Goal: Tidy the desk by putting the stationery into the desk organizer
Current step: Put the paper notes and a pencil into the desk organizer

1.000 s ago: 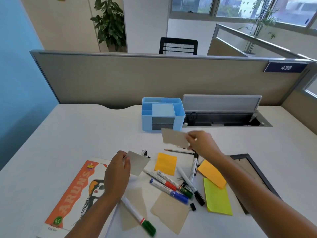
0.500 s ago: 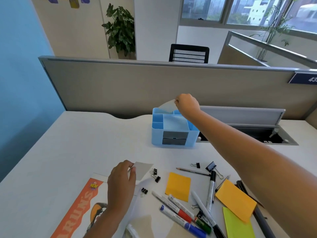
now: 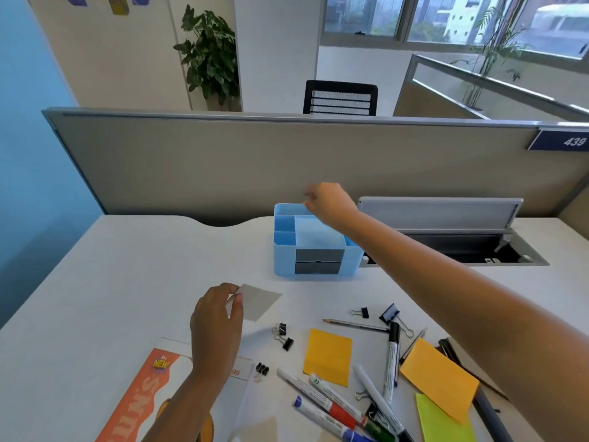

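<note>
Pinching a grey card [image 3: 258, 302] by its near corner, left hand [image 3: 216, 327] holds it just above the desk [image 3: 127, 282]. Thin, light, floppy paper: edge pinch is enough, should slide into the organizer [image 3: 314, 247]. Right hand [image 3: 331, 200] hovers over the organizer's rear slot, fingers curled, apparently empty.
</note>
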Available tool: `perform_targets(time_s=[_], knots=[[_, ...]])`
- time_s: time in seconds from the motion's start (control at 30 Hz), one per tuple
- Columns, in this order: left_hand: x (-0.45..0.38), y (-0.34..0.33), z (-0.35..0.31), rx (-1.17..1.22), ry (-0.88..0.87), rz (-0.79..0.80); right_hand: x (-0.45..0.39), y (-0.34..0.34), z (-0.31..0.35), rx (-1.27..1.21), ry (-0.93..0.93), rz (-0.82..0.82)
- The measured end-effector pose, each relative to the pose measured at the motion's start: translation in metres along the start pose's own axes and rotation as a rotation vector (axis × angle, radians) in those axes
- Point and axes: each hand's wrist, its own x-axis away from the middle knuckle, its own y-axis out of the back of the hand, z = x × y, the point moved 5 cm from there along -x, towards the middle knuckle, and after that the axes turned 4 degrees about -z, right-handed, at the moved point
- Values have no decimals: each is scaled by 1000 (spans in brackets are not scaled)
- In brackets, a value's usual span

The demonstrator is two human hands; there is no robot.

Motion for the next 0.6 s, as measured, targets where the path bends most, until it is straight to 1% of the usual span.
perform_targets(time_s=[0.03,0.07,0.13,0.17,0.2,0.33,0.4,0.47,0.53,0.6], knots=[[-1,-1,-4,4,-6,-5,13,0,9,-30,78,59],[-3,-2,-8,8,-16,-11,30,-3,22,-71,183,175],[-6,-5,-17,8,-38,-25,74,-13,48,-139,365,461],[-8,-6,-21,9,-36,-28,92,-17,56,-145,410,527],[-10,-8,-25,15,-28,-30,103,-20,61,-146,430,519],[-12,-14,-40,45,-51,-15,111,-20,56,-231,358,259],[-9,-18,-46,87,-61,24,106,-16,47,-222,340,173],[-6,-13,-41,109,-27,22,93,-9,44,-232,315,90],[-1,-9,-35,94,-32,17,72,6,29,-299,209,-70],[7,-6,-26,41,-39,37,45,18,7,-412,33,-218]])
